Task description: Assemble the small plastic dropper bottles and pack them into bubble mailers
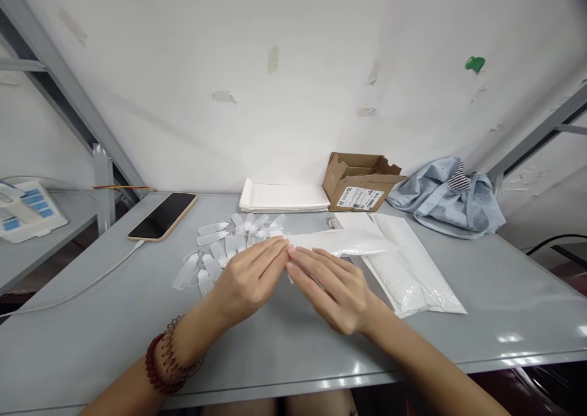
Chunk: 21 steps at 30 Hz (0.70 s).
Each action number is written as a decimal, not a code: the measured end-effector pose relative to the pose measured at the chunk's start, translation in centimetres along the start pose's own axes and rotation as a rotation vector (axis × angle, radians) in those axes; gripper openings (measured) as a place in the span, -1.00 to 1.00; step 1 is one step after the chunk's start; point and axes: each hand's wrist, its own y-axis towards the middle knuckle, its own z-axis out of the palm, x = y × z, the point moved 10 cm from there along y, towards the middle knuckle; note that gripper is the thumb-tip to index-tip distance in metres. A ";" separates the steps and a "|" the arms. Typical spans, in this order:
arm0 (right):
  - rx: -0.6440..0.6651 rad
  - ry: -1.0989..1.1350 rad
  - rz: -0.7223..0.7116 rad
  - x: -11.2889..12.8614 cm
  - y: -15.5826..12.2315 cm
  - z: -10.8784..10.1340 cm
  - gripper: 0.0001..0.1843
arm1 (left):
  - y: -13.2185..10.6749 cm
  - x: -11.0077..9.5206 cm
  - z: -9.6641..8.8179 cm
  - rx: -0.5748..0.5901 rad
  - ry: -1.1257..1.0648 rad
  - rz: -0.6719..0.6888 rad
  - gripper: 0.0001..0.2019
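My left hand (250, 278) and my right hand (332, 287) meet fingertip to fingertip at the near middle of the desk, both closed in a pinch. Between their fingers is the left end of a white padded mailer (351, 241), which is tilted with its narrow edge toward me and stretches off to the right. The pinched end is mostly covered by my fingers. Several frosted plastic tags (211, 266) with thin loops lie beside my left hand. To the right, more white padded mailers (415, 266) lie flat and overlapping under the held one.
A stack of white mailers (288, 197) lies by the wall, beside an open cardboard box (360, 186). Light blue cloth (452, 199) is bunched at the back right. At the left, a phone (164, 216) rests with its charging cable (87, 293) trailing across the grey desk (284, 355).
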 end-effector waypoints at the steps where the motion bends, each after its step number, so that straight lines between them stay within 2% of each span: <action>1: 0.001 0.010 0.000 0.1 0.0 -0.1 -0.70 | 0.0 0.0 0.0 -0.007 -0.003 0.004 -0.77; 8: -0.059 0.069 -0.031 0.8 -0.2 -2.1 -0.67 | 0.2 0.1 0.6 0.022 -0.047 -0.031 -0.81; 12: -0.043 0.080 -0.047 1.1 0.0 -2.6 -0.70 | 0.0 0.9 1.9 0.136 -0.085 -0.117 -0.84; 15: 0.004 0.104 -0.040 1.0 0.4 -2.1 -0.69 | -0.5 1.5 2.4 0.187 -0.109 -0.178 -0.83; 18: 0.029 0.077 0.005 0.3 0.7 -1.2 -0.71 | -0.7 1.7 2.1 0.156 -0.109 -0.190 -0.79; 21: 0.019 0.036 -0.020 0.2 1.0 -0.9 -0.72 | -0.6 1.6 2.1 0.123 -0.124 -0.206 -0.77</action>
